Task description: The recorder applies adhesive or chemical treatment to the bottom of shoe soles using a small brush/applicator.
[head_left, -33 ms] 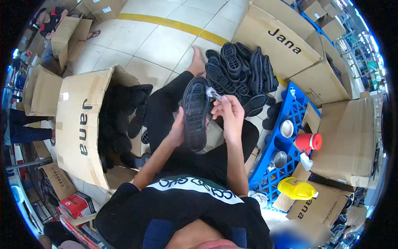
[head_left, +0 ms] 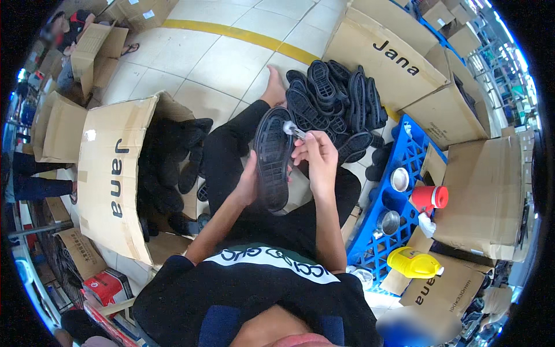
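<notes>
My left hand (head_left: 248,180) grips a black shoe sole (head_left: 272,165) along its left edge, over my lap. The sole stands lengthwise, with its ribbed, grid-like hollow side up. In my right hand (head_left: 319,159), fingers closed, is a small brush (head_left: 294,130) with a pale handle and a whitish head. The brush head is at the upper right of the sole, over its inner rim. Some fingertips of my left hand are hidden behind the sole.
A heap of black soles (head_left: 324,95) lies ahead to the right. At left, an open carton (head_left: 110,179) holds dark soles. A blue plastic pallet (head_left: 370,231) on the right carries metal cups (head_left: 388,221), a red container (head_left: 429,198) and a yellow jug (head_left: 413,263).
My right hand has moved slightly left, and the brush head has shifted from the sole's right edge inward over its upper part. The sole and my left hand look unchanged.
</notes>
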